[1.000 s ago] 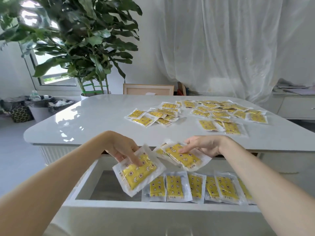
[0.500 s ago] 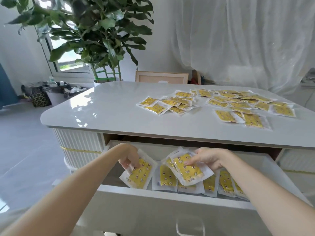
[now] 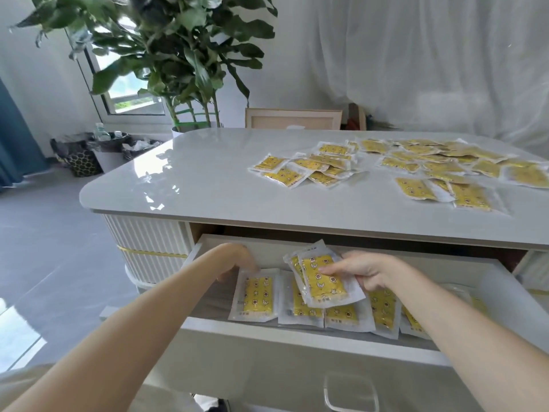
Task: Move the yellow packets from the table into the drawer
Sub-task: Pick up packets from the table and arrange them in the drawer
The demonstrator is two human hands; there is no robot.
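The white drawer [image 3: 267, 340] stands pulled out under the white table [image 3: 208, 185]. A row of several yellow packets in clear wrappers lies along its floor. My left hand [image 3: 234, 260] rests at the top edge of the leftmost packet [image 3: 257, 294], which lies flat in the drawer; fingers touch its upper corner. My right hand [image 3: 361, 270] holds two stacked yellow packets [image 3: 322, 279] tilted above the row. Many more yellow packets [image 3: 416, 171] are scattered over the right half of the tabletop.
A large potted plant [image 3: 178, 69] stands behind the table's far left corner. A wooden frame [image 3: 292, 118] leans behind the table. Bins and bags [image 3: 98, 151] sit on the floor at left. White curtains hang at the back. The drawer's clear handle [image 3: 350, 391] faces me.
My left hand has lowered its packet into the drawer's left end, where it now lies flat. My right hand has come down over the row, still holding its packets.
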